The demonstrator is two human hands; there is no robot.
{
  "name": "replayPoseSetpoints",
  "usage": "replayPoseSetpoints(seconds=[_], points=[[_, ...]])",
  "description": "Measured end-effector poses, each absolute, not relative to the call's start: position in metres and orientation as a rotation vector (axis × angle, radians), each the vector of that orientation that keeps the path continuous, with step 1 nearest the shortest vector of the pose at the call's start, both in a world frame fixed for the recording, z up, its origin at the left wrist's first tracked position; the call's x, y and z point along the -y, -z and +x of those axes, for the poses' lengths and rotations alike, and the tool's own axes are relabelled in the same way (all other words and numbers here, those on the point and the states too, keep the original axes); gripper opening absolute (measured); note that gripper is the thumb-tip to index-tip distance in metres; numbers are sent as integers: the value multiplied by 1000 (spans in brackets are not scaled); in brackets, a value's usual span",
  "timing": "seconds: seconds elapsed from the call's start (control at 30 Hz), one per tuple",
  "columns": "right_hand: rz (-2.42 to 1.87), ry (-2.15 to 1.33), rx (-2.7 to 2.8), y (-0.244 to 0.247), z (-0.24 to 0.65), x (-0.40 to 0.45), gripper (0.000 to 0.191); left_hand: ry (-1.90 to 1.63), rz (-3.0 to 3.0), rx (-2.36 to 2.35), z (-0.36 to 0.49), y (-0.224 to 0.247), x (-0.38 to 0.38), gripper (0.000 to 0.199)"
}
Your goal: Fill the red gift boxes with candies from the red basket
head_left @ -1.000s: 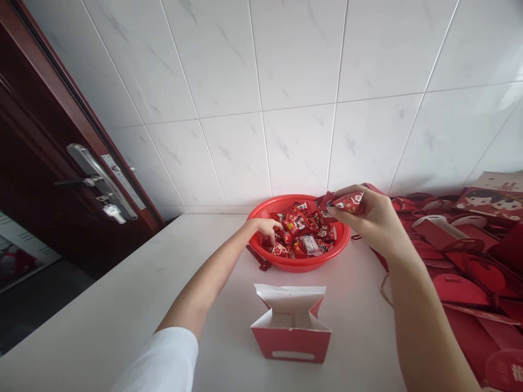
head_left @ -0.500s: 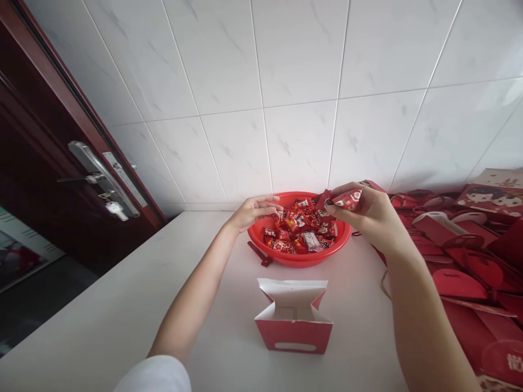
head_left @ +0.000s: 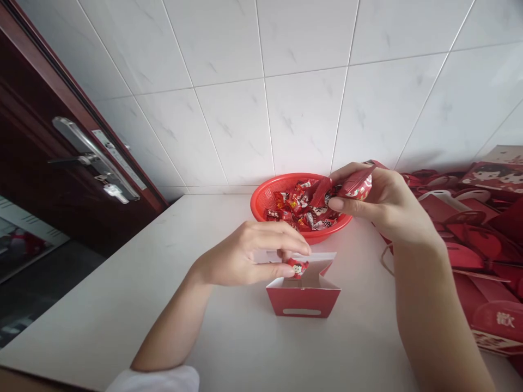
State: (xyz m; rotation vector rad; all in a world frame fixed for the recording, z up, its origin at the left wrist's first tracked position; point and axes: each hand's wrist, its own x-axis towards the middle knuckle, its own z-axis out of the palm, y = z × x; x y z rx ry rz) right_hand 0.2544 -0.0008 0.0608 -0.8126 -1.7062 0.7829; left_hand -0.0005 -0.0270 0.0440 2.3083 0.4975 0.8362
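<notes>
Between thumb and fingertips, my left hand [head_left: 253, 253] pinches a small red wrapped candy [head_left: 298, 268] just over the open top of a red box [head_left: 303, 302]. The box stands upright on the white table, its pale inside partly hidden by my fingers. Behind it, a red plastic basket [head_left: 261, 204] holds several red wrapped candies [head_left: 300, 198]. My right hand [head_left: 378, 201] is closed around red wrapped candies [head_left: 356, 185] at the basket's right rim; how many it holds is partly hidden.
A pile of red gift boxes [head_left: 474, 239] covers the right side of the white table [head_left: 163, 288]. White wall tiles [head_left: 302, 120] rise behind the basket. At the left is a dark red door with a metal handle [head_left: 96, 158].
My left hand has moved from the basket toward me, over the box, and now holds a small candy. My right hand stays near the basket's right side. The view has tilted slightly down.
</notes>
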Motion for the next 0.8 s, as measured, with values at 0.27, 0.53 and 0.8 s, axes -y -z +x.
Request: replayPoseSetpoints(seconds=[0.27, 0.53, 0.8], points=[[-857, -782, 1741, -57, 251, -4, 26, -896, 2392, -742, 2, -24, -3, 23], [-877, -844, 1729, -52, 246, -13, 23, -811, 2086, -775, -1, -12, -26, 18], [-896, -876, 1746, -49, 248, -20, 30, -927, 2306, -769, 8, -14, -39, 17]])
